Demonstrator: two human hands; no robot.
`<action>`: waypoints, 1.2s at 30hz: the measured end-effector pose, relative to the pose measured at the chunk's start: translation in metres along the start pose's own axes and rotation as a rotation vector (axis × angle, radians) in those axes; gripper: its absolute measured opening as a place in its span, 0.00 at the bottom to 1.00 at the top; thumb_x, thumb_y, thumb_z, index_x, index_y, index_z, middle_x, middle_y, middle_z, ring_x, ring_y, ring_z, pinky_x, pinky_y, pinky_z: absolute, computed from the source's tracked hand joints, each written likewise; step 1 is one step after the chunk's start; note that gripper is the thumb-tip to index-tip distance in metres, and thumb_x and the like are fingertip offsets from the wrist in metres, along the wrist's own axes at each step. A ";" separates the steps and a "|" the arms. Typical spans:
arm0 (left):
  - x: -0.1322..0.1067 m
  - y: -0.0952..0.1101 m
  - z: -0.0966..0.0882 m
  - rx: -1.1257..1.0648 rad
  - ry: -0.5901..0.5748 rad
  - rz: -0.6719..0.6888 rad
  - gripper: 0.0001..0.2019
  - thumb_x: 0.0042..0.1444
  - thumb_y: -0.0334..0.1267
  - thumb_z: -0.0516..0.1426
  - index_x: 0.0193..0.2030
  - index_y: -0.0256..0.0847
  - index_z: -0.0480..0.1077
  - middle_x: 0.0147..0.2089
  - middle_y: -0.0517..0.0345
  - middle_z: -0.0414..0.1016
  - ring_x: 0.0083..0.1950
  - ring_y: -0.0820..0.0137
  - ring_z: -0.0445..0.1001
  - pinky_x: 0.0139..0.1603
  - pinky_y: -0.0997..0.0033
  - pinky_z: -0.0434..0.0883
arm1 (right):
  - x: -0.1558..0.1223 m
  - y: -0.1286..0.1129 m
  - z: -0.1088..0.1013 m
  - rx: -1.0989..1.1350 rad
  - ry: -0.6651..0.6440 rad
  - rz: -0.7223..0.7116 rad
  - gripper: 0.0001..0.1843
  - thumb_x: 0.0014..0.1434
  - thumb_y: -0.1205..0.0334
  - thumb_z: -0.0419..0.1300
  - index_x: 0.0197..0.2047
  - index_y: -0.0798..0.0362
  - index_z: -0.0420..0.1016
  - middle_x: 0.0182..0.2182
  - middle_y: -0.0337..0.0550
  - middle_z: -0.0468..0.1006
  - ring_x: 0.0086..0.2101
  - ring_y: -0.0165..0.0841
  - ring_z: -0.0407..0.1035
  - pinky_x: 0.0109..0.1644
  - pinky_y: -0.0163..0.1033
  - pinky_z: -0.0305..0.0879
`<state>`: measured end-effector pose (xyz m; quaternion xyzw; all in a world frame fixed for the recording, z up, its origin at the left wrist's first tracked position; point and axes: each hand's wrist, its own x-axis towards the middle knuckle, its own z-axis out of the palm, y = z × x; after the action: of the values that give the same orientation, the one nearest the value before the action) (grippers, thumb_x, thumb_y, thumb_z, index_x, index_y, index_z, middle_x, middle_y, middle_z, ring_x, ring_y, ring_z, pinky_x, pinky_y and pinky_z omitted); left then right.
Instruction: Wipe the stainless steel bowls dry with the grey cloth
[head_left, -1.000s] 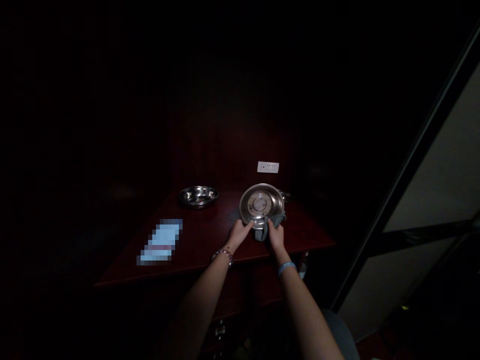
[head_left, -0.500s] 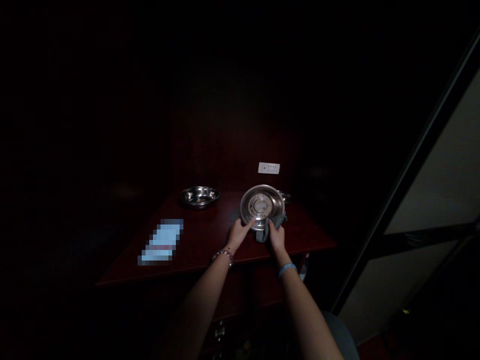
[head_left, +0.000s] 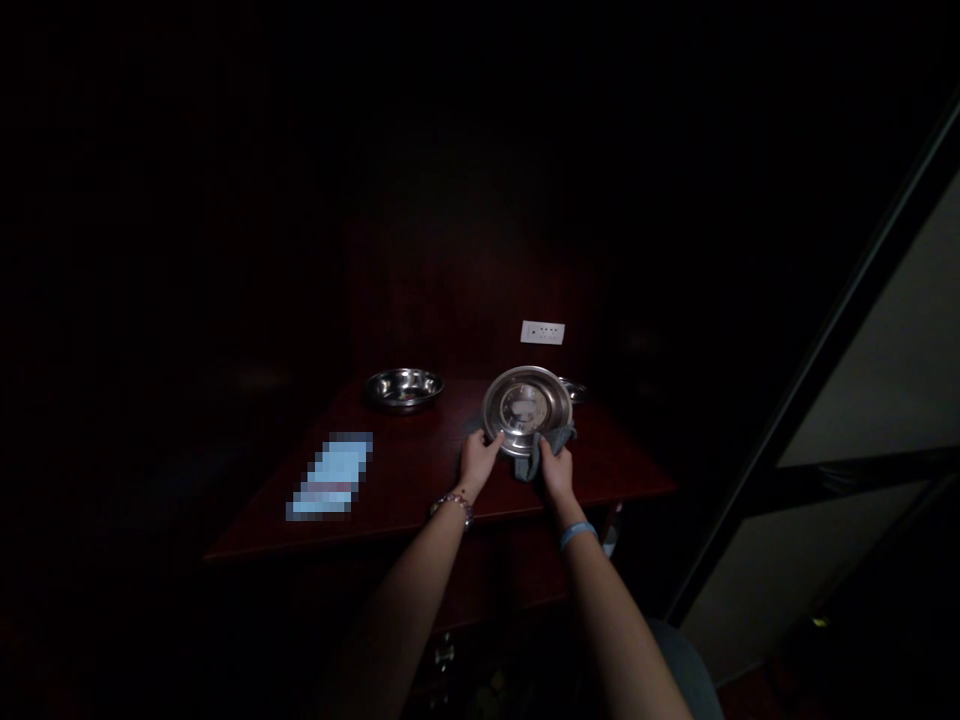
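Note:
A shiny steel bowl (head_left: 527,410) is tilted toward me above the dark red table, its inside showing. My left hand (head_left: 478,464) grips its lower left rim, thumb over the edge and fingers hidden behind. At the lower right rim, my right hand (head_left: 556,472) is closed on a grey cloth (head_left: 527,464), which is bunched against the bowl's edge. Farther back on the left stands a second steel bowl (head_left: 404,391), upright. Another metal dish (head_left: 576,391) shows only in part behind the held bowl.
The dark red table (head_left: 405,470) carries a blurred light-blue flat item (head_left: 330,478) on its left. A white socket plate (head_left: 543,332) is on the wall behind. A pale framed panel (head_left: 874,330) rises on the right. The surroundings are very dark.
The view has shifted slightly. My left thumb has slid a little toward the left rim of the bowl; both hands keep their hold.

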<state>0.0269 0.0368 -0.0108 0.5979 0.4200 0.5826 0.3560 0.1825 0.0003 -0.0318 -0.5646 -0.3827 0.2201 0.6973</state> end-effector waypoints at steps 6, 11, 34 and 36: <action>-0.003 0.005 -0.005 0.064 0.151 0.059 0.17 0.58 0.51 0.59 0.27 0.39 0.72 0.25 0.59 0.73 0.30 0.70 0.70 0.34 0.74 0.65 | -0.002 -0.003 -0.001 -0.011 0.004 -0.007 0.25 0.50 0.45 0.63 0.37 0.60 0.82 0.37 0.55 0.85 0.39 0.43 0.79 0.44 0.40 0.71; -0.006 0.014 -0.005 -0.046 0.098 0.065 0.19 0.61 0.54 0.56 0.33 0.40 0.73 0.31 0.56 0.77 0.35 0.68 0.73 0.40 0.72 0.69 | -0.002 -0.003 -0.001 0.010 0.011 0.000 0.25 0.50 0.44 0.62 0.38 0.60 0.82 0.37 0.55 0.85 0.39 0.43 0.79 0.43 0.40 0.71; 0.011 -0.017 0.001 -0.179 0.142 -0.026 0.06 0.58 0.28 0.52 0.38 0.40 0.69 0.42 0.50 0.77 0.47 0.65 0.76 0.58 0.61 0.71 | 0.000 0.001 -0.001 0.001 -0.013 0.010 0.27 0.50 0.43 0.62 0.38 0.61 0.82 0.37 0.55 0.85 0.40 0.43 0.79 0.43 0.39 0.71; 0.011 -0.018 0.001 -0.179 0.144 -0.015 0.06 0.58 0.28 0.52 0.39 0.39 0.69 0.44 0.49 0.78 0.48 0.64 0.77 0.58 0.60 0.71 | 0.001 0.002 0.000 0.007 -0.019 0.010 0.28 0.50 0.42 0.62 0.39 0.60 0.82 0.38 0.55 0.85 0.40 0.43 0.79 0.43 0.39 0.71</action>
<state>0.0264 0.0543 -0.0229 0.5171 0.3952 0.6566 0.3812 0.1836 0.0012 -0.0340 -0.5618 -0.3858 0.2303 0.6946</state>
